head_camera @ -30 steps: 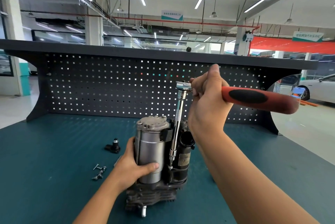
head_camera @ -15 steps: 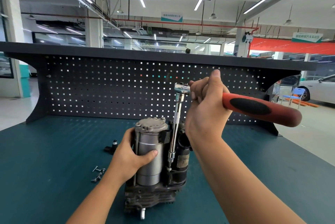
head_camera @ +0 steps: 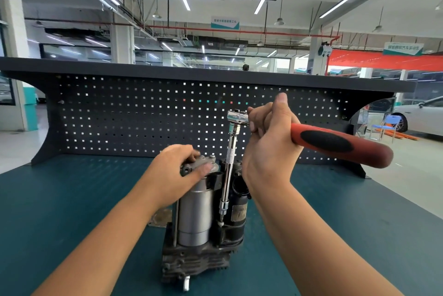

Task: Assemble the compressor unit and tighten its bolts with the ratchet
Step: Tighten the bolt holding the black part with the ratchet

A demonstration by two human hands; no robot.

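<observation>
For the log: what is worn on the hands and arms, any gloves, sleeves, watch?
Nothing worn shows. The left hand and right hand are bare, no gloves. The left forearm and right forearm are uncovered to the frame edge, so no sleeve is in view. No watch, bracelet or ring visible.

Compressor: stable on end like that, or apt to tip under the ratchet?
Probably tippy: the compressor stands tall on a narrow finned base, and the ratchet pushes high above it. Likely heavy: mostly metal. The left hand holding its top suggests it needs steadying.
</observation>
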